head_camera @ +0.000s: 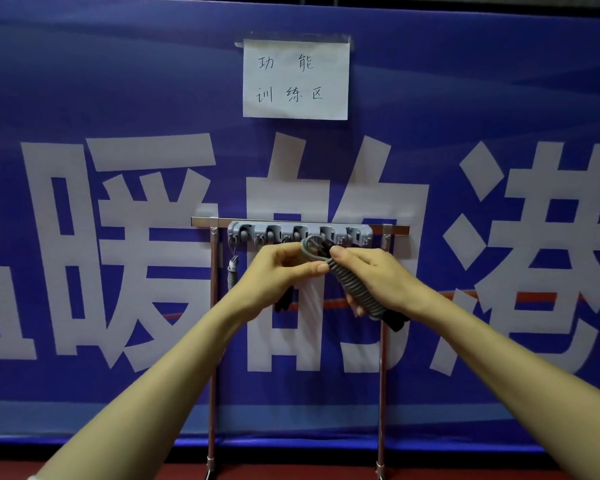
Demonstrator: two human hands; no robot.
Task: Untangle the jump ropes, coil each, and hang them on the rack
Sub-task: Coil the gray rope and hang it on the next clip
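Scanning from the left: found a coiled grey rope (232, 271) hung from the end hook of the grey rack (300, 233), well apart from both hands. Noted the rack fixed to a metal stand (214, 306) before a blue banner (118, 98), with a paper notice (296, 79) taped above.

Moving to the left hand (278, 271): fingers (288, 251) curled, pinching the free loop (309, 245) at the top of the second rope (347, 275), just below the middle hooks. Contact between loop and hook: not determinable. Observed a dark shape (284, 301) under this hand, possibly a black handle; ownership not determinable.

Moving to the right hand (374, 278): fingers closed round the tightly wound bundle (364, 296) of that rope, held tilted, upper end toward the rack, with black handle ends (397, 323) protruding below the palm.

Handling, as judged: light, soft, smooth-skinned cord, probably springy and prone to unwinding on any slackening of the grip on the windings. Handles likely rigid and the heaviest part, so apt to pull the bundle downward once hung. Best held round the wound middle to keep the turns tight, with a light pinch on the loop alone to steer it over a hook. Risk of the loop slipping off a shallow hook or snagging a neighbouring clip.
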